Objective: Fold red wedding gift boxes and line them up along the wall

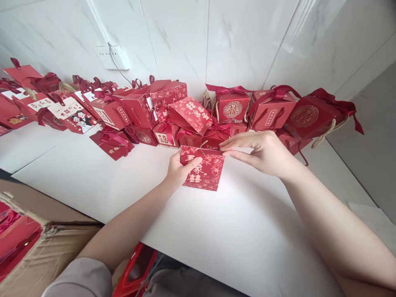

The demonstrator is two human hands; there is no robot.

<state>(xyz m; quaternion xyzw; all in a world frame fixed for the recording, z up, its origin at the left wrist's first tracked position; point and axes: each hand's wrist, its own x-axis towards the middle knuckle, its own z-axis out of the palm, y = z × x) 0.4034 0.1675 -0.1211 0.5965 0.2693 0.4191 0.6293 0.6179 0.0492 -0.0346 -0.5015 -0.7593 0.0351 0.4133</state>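
Observation:
A red gift box [206,171] with gold characters and a flower pattern stands on the white table [192,231] in front of me. My left hand [179,167] grips its left side, thumb across the front face. My right hand [256,152] pinches the box's top right edge with fingers pressed together. Its top edge lies between both hands.
A long row of red gift boxes with ribbons and rope handles [230,108] lines the tiled wall, from far left [72,115] to far right [312,115]. A cardboard carton [40,247] with red items sits at lower left. A red stool [136,268] shows under the table edge.

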